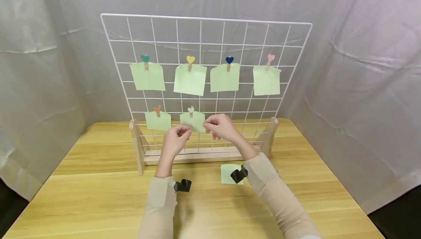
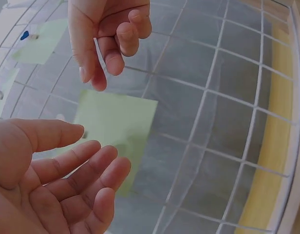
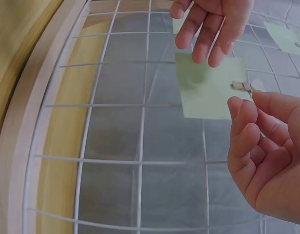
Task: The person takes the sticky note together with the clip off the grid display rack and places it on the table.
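A pale green paper square (image 1: 194, 122) hangs on the white wire grid (image 1: 206, 44), held by a small wooden clothespin (image 3: 240, 85) with a white heart. My left hand (image 1: 173, 141) is near the square's lower left, fingers loosely bent and holding nothing. At its right side is my right hand (image 1: 221, 127), thumb and forefinger bent with a small gap between their tips. Those fingertips overlap the paper in the right wrist view; whether they touch it I cannot tell. To the left hangs another green square (image 1: 158, 121) under an orange heart clothespin (image 1: 158, 111).
Several green squares hang in the row above, including one (image 1: 190, 80) under a yellow heart clip (image 1: 190, 60). Wooden feet (image 1: 137, 147) support the grid on the wooden table (image 1: 98, 195). A loose green sheet (image 1: 227, 175) lies beneath my right wrist. Grey cloth (image 1: 82, 19) surrounds the table.
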`<state>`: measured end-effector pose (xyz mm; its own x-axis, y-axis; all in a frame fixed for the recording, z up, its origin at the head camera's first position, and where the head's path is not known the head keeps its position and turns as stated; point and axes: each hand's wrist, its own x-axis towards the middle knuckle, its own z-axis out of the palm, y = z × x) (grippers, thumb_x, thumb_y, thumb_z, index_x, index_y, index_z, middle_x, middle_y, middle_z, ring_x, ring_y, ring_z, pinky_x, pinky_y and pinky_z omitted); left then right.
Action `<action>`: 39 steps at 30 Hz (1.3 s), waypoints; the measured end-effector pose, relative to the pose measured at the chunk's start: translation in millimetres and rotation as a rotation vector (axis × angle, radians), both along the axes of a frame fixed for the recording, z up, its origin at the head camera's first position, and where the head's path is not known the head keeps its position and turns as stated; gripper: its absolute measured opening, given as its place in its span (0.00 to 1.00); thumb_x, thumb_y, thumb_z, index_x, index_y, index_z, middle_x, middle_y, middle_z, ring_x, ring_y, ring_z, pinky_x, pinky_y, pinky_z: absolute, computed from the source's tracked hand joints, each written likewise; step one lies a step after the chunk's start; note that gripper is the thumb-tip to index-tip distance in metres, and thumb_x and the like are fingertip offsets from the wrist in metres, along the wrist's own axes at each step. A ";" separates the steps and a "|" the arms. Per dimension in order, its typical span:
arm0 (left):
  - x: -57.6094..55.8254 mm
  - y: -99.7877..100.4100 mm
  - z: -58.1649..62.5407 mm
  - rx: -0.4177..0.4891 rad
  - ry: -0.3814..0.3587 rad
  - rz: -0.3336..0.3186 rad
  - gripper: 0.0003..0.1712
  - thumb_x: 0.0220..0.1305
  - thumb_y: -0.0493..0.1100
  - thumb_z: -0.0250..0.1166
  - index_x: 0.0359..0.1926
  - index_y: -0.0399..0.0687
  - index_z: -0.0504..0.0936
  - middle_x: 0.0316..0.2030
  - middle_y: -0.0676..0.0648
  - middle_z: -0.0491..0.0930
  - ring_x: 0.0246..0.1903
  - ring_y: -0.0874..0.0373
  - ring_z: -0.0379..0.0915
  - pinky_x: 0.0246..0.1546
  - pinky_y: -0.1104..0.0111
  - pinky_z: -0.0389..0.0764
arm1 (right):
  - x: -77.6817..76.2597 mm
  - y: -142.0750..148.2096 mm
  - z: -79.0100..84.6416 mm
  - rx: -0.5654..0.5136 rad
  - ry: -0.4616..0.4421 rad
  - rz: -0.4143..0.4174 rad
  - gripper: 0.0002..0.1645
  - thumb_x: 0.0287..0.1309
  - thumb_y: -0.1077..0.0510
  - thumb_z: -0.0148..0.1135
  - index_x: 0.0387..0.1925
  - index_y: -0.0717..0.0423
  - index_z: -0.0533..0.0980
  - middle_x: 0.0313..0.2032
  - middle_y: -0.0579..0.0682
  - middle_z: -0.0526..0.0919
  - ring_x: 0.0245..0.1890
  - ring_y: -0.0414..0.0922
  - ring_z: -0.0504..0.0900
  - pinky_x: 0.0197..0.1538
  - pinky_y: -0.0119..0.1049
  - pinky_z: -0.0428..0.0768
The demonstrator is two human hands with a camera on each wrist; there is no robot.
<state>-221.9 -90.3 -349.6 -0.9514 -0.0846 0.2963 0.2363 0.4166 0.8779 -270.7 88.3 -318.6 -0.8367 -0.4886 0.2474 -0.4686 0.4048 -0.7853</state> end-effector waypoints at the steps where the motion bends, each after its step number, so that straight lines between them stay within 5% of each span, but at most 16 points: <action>1: 0.0 -0.9 1.2 0.001 -0.001 0.001 0.11 0.58 0.39 0.59 0.39 0.35 0.80 0.31 0.44 0.79 0.29 0.53 0.75 0.25 0.70 0.74 | -0.2 -1.3 1.3 -0.004 0.004 0.001 0.11 0.58 0.59 0.55 0.34 0.65 0.78 0.24 0.60 0.79 0.11 0.42 0.71 0.15 0.36 0.72; 11: 0.5 -7.4 9.3 0.024 0.005 0.014 0.12 0.58 0.39 0.59 0.40 0.35 0.80 0.32 0.42 0.79 0.30 0.52 0.74 0.28 0.69 0.74 | -1.4 -13.2 17.4 -0.060 0.064 -0.034 0.11 0.57 0.61 0.56 0.37 0.65 0.78 0.19 0.51 0.78 0.10 0.42 0.70 0.13 0.30 0.69; 19: 0.3 -13.4 11.5 0.030 -0.001 0.049 0.12 0.58 0.39 0.58 0.41 0.36 0.80 0.33 0.42 0.79 0.31 0.53 0.73 0.29 0.69 0.72 | -3.6 -18.9 22.0 -0.070 0.075 -0.041 0.13 0.58 0.60 0.55 0.43 0.63 0.76 0.20 0.53 0.78 0.14 0.56 0.73 0.14 0.30 0.69; 29: -0.3 -17.6 10.5 0.052 0.035 0.093 0.12 0.59 0.38 0.57 0.42 0.36 0.79 0.38 0.40 0.78 0.34 0.51 0.72 0.31 0.68 0.72 | -3.4 -23.0 27.1 -0.085 0.093 -0.028 0.17 0.62 0.60 0.49 0.49 0.64 0.73 0.21 0.56 0.78 0.14 0.58 0.72 0.13 0.28 0.67; 39: -4.1 -17.4 6.2 0.116 0.059 0.096 0.12 0.59 0.38 0.58 0.41 0.36 0.80 0.37 0.41 0.78 0.38 0.52 0.72 0.33 0.67 0.72 | -5.7 -34.2 26.0 -0.058 0.077 -0.006 0.21 0.63 0.60 0.48 0.56 0.63 0.68 0.19 0.53 0.79 0.09 0.46 0.71 0.13 0.33 0.71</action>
<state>-226.0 -107.7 -343.4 -0.9185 -0.2110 0.3343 0.2529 0.3364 0.9071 -276.4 54.1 -292.5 -0.8167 -0.4669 0.3391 -0.5264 0.3622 -0.7692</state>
